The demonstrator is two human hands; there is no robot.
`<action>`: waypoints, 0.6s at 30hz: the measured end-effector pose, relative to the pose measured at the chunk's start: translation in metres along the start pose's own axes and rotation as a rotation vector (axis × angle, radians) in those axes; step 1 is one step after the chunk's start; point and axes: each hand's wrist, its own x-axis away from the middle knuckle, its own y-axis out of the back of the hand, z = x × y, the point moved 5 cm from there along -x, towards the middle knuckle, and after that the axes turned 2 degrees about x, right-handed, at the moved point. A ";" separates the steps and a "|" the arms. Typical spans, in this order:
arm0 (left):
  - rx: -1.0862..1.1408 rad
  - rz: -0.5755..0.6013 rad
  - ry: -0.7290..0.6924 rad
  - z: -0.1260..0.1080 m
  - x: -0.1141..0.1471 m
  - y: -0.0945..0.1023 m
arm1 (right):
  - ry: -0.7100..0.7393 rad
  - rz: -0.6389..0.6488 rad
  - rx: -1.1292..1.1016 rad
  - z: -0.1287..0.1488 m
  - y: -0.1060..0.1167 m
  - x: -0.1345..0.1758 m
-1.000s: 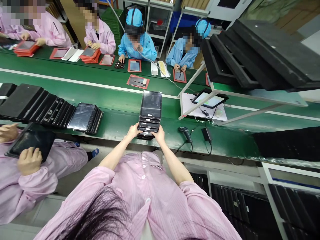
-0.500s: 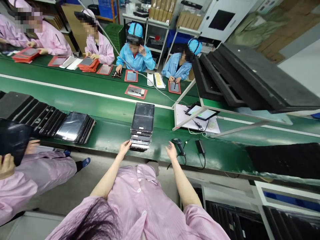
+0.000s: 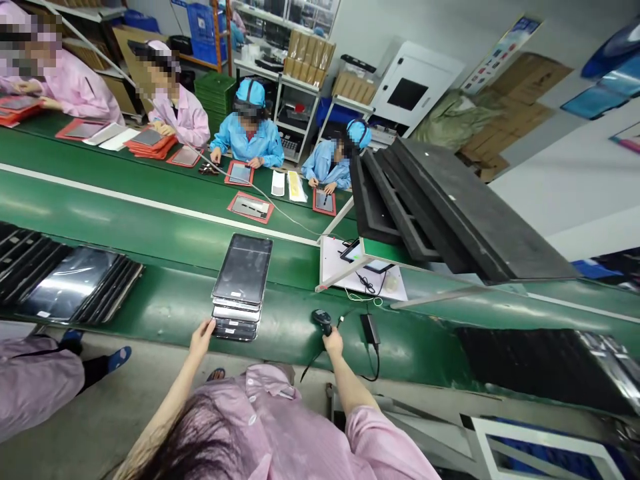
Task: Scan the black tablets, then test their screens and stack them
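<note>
A staggered stack of black tablets (image 3: 242, 270) lies on the green bench in front of me, with small white labels along the near edges. My left hand (image 3: 201, 339) is at the stack's near left corner, its fingers closed on the edge of a lower tablet. To the right, my right hand (image 3: 333, 342) is wrapped round the handle of a black barcode scanner (image 3: 321, 320), which still lies on the bench. Its cable runs down past the bench's front edge. Beside it is a black power adapter (image 3: 370, 329) with a cord.
More tablets (image 3: 70, 283) lean in a row at left. A metal rack (image 3: 345, 267) carrying black foam trays (image 3: 450, 207) overhangs a lit tablet (image 3: 367, 257) on white board. A black mat (image 3: 530, 363) covers the bench at right. Co-workers sit across; another person stands left.
My right hand has moved from open beside the barcode scanner to gripping its handle. My left hand remains at the tablet stack. The view has shifted, and the left co-worker's raised tablet is out of sight.
</note>
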 end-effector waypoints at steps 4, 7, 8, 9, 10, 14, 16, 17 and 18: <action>-0.003 -0.063 0.022 -0.001 0.004 0.001 | -0.069 0.009 -0.042 0.004 -0.006 0.002; -0.026 -0.066 0.019 -0.003 0.003 0.001 | -0.048 0.004 -0.143 0.010 -0.011 0.019; -0.024 -0.056 0.015 -0.004 0.002 0.001 | -0.025 0.007 -0.187 0.014 -0.013 0.029; -0.019 -0.042 0.013 -0.004 0.001 0.001 | 0.003 0.011 -0.225 0.017 -0.016 0.040; -0.012 -0.022 0.011 -0.005 0.000 0.000 | 0.032 0.011 -0.278 0.022 -0.018 0.053; 0.004 0.076 0.010 -0.015 -0.001 -0.004 | 0.149 0.072 -0.779 0.057 -0.021 0.121; 0.009 0.133 0.012 -0.023 0.000 -0.008 | 0.207 0.197 -1.021 0.086 -0.016 0.162; 0.007 0.150 0.008 -0.027 0.001 -0.008 | 0.230 0.254 -1.068 0.102 -0.012 0.183; 0.002 0.160 0.005 -0.031 0.001 -0.008 | 0.268 0.318 -1.086 0.120 -0.007 0.203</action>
